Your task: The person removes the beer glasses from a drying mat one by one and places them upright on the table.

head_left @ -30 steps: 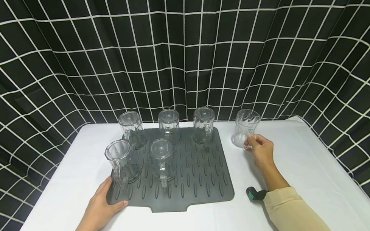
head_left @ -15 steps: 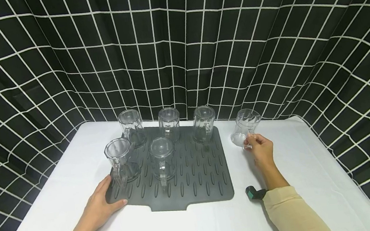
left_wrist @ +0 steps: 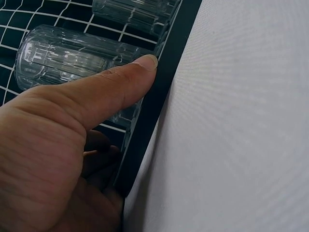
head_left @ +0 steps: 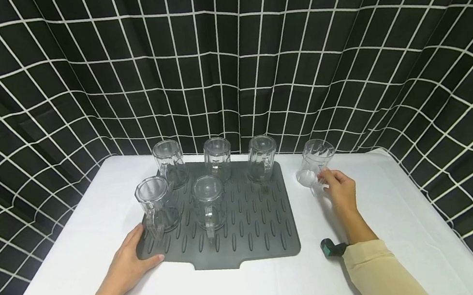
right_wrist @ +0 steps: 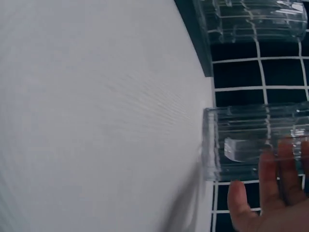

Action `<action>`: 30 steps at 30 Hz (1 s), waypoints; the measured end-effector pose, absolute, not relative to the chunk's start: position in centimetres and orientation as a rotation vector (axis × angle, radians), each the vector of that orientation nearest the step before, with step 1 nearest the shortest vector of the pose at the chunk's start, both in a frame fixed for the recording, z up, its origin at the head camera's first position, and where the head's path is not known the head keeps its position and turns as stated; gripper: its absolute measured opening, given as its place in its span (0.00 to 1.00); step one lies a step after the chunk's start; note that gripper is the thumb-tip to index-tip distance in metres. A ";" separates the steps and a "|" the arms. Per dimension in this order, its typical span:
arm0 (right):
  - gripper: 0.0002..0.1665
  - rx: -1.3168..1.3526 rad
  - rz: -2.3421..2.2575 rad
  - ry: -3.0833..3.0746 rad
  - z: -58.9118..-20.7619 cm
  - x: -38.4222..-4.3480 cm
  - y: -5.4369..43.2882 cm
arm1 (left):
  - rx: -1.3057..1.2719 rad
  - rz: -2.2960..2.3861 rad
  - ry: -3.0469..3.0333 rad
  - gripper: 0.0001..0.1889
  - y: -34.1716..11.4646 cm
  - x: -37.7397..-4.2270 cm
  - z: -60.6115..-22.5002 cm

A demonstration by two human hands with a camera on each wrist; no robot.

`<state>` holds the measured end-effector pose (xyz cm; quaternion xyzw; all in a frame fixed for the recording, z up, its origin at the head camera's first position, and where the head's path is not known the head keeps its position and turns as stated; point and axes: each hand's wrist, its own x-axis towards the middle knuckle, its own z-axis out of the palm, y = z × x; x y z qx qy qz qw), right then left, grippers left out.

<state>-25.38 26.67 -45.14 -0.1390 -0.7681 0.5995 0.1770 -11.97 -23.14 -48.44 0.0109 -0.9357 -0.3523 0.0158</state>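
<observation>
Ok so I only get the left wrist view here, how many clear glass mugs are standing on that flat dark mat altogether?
Observer: Five clear, fluted glass mugs stand on the flat, dark grey, ridged mat.
Operator: And where's the other hand?
Observer: The bare right hand is at a sixth clear glass mug; whether its fingers touch it, I can't tell.
Operator: Is that one on the mat too?
Observer: No, it stands on the white cloth, to the right of the mat.
</observation>
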 end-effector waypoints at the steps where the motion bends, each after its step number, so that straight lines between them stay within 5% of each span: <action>1: 0.28 -0.420 1.663 -2.174 -44.9 -25.3 26.8 | 0.035 -1.094 -2.911 0.56 -23.1 -12.0 -48.4; 13: 0.14 -0.362 1.600 -1.960 -41.8 -23.5 27.6 | 0.039 -1.087 -2.900 0.55 -23.1 -12.0 -48.5; 30: 0.16 0.017 1.835 -1.563 -36.6 -17.4 24.6 | 0.022 -1.098 -2.890 0.55 -23.1 -12.0 -48.6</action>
